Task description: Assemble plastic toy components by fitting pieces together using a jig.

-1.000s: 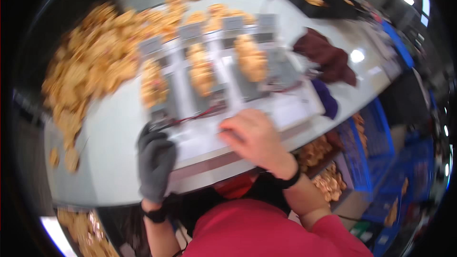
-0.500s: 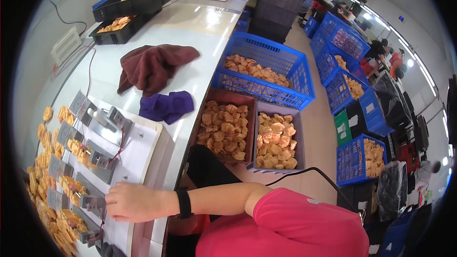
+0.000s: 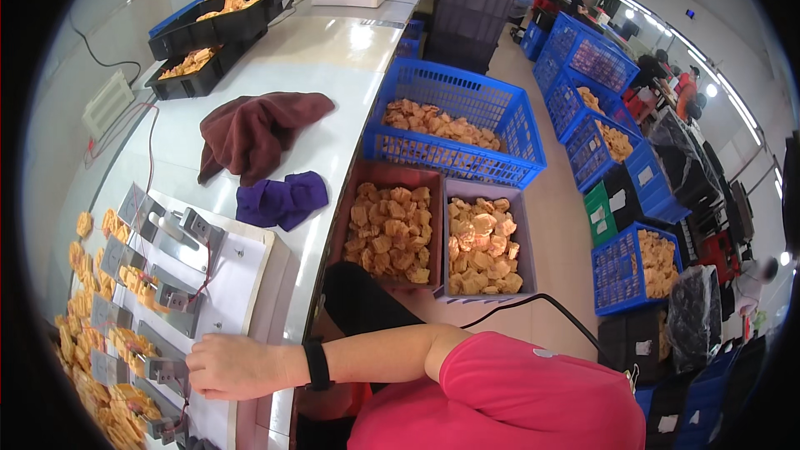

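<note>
My right hand (image 3: pixel 237 367), a black band on its wrist, reaches in from the right over the white board (image 3: pixel 237 283) on the table. Its fingers are curled beside a small grey metal block (image 3: pixel 169 372) of a clamp-like fixture; the fingertips are partly hidden, so what they grip cannot be made out. Further along the board stand other fixtures, one with a white-handled lever (image 3: pixel 177 225). Several tan, lumpy, flat pieces (image 3: pixel 129 346) rest against the fixtures, and more lie heaped along their left side. My left hand is out of the picture.
A brown cloth (image 3: pixel 254 133) and a purple cloth (image 3: pixel 283 200) lie beyond the board. Black trays (image 3: pixel 196 75) of tan pieces stand farther back. Right of the table are a blue crate (image 3: pixel 454 162), a red-brown bin (image 3: pixel 340 237) and a grey bin (image 3: pixel 527 258), all holding tan pieces. A black cable (image 3: pixel 550 298) curves nearby.
The whole view has shifted slightly, with the table and fixtures appearing a little lower. My right hand stays beside the same metal block, its fingers still curled.
</note>
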A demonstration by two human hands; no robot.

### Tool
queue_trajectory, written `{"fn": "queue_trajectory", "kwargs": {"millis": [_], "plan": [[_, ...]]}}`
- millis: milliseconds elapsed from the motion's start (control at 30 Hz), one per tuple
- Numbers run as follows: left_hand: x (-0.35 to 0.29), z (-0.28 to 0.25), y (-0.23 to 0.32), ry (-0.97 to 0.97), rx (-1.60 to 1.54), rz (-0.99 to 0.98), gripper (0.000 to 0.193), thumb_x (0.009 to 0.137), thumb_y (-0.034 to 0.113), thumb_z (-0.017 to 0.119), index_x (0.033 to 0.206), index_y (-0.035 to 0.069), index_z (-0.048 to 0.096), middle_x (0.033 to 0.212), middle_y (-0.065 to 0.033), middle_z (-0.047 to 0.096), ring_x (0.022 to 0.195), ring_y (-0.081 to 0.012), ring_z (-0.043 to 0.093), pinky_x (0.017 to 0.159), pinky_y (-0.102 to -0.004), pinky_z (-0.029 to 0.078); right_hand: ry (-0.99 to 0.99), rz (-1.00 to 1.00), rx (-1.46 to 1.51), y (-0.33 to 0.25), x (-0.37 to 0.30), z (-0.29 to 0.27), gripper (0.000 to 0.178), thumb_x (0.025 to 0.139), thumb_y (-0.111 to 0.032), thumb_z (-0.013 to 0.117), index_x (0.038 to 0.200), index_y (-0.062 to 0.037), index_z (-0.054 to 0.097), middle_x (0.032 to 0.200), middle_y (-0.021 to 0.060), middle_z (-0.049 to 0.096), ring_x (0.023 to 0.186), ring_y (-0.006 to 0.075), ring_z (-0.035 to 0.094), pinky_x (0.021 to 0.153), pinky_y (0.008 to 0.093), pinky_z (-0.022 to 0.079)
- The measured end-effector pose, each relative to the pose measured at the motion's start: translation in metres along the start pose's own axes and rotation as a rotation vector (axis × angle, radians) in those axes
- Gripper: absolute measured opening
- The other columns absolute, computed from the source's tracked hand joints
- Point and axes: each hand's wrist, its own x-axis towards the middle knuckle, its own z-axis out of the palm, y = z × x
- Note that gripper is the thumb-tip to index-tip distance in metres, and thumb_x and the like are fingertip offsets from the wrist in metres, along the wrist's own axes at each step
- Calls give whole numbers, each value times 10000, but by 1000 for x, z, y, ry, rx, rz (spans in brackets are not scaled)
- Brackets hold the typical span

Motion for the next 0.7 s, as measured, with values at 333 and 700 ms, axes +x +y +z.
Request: {"fn": "queue_trajectory", "kwargs": {"millis": [333, 700], "plan": [[0, 1, 0, -3, -24, -41, 191, 958, 74, 648, 1100, -52, 626, 1258, -175, 574, 1064, -250, 558, 906, -350, 532, 11, 3, 0, 2, -1, 1, 121, 773, -167, 676, 693, -114, 601, 766, 36, 559, 799, 247, 570, 759, 381, 446], [-3, -2, -4, 15, -37, -12, 204, 965, 76, 632, 1104, -74, 618, 1292, -179, 549, 1093, -259, 553, 922, -344, 533, -24, -10, 12, -5, 4, -3, 120, 773, -160, 667, 695, -104, 594, 766, 46, 557, 796, 248, 573, 754, 381, 448]]}}
